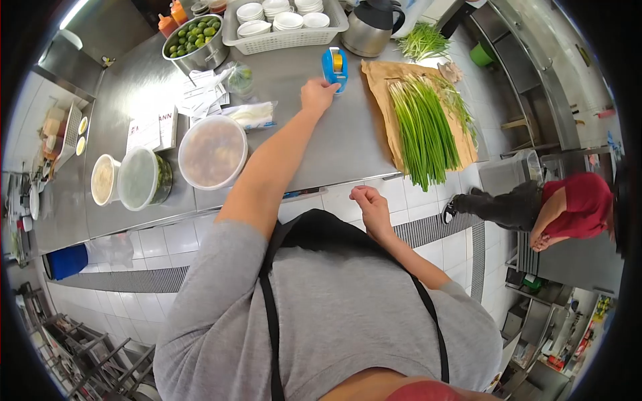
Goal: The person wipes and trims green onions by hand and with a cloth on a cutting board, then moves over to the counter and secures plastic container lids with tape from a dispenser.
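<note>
My left hand (319, 95) reaches over the steel table, its fingers closed at the near end of a blue tape dispenser (328, 65) with a yellow core. Whether a strip of tape is between the fingertips is too small to tell. My right hand (372, 208) hangs in front of the table edge, in front of my apron, thumb and fingers pinched together; anything inside is hidden. Right of the dispenser, a bundle of long green onions (424, 130) lies on brown paper (376, 100). Left of my forearm are a plastic bag (257, 115) and a round lidded tub (212, 152).
At the back stand a pot of limes (195, 41), a white basket (284, 43) of small bowls and a steel thermos jug (369, 30). Papers (200, 93), a printed box (152, 129) and more tubs (138, 179) sit leftward. A person in a red shirt (580, 204) stands right.
</note>
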A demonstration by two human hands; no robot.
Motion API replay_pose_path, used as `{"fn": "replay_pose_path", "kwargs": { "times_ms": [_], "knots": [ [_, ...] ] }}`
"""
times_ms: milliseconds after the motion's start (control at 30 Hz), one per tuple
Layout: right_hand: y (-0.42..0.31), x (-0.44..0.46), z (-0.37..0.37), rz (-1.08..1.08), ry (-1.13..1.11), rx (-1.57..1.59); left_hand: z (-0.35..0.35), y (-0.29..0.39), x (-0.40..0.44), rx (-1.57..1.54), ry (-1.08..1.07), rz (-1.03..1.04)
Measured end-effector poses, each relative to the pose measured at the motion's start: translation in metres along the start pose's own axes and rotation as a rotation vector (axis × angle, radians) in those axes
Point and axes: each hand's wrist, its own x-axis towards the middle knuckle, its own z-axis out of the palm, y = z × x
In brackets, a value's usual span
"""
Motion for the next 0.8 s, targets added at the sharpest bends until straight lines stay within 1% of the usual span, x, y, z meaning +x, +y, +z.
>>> {"fn": "replay_pose_path", "kwargs": {
  "times_ms": [33,133,233,333,433,533,600,633,667,767,800],
  "knots": [
    [-0.008,-0.003,0.002,0.051,-0.009,0.008,-0.001,0.003,0.0,-0.054,-0.109,-0.15],
    [-0.016,-0.006,0.006,-0.125,0.008,0.029,0.011,-0.001,0.007,-0.416,-0.189,-0.246],
    [-0.036,-0.014,0.002,-0.243,0.081,-0.021,0.017,-0.003,0.008,-0.571,-0.191,-0.292],
    [-0.024,-0.021,-0.006,-0.268,0.003,-0.14,0.017,-0.002,0.009,-0.565,-0.185,-0.287],
    [-0.017,-0.019,-0.01,-0.194,0.026,-0.171,0.016,-0.009,0.016,-0.709,-0.271,-0.312],
    [-0.015,-0.017,-0.013,-0.165,-0.001,-0.132,0.02,-0.004,0.013,-0.713,-0.199,-0.337],
    [0.003,-0.007,-0.023,-0.241,-0.02,-0.191,0.027,-0.002,0.012,-0.299,0.122,-0.081],
    [0.009,-0.003,-0.028,-0.279,-0.031,-0.214,0.021,0.005,0.006,-0.199,0.179,-0.018],
    [0.013,0.0,-0.032,-0.201,-0.034,-0.133,0.016,0.015,0.0,-0.094,0.229,0.042],
    [0.031,0.012,-0.047,-0.052,-0.039,-0.04,0.033,-0.004,0.04,0.334,0.372,0.083],
    [0.035,0.018,-0.054,-0.049,-0.093,-0.031,0.023,0.006,0.034,0.33,0.319,0.027]
  ]
}}
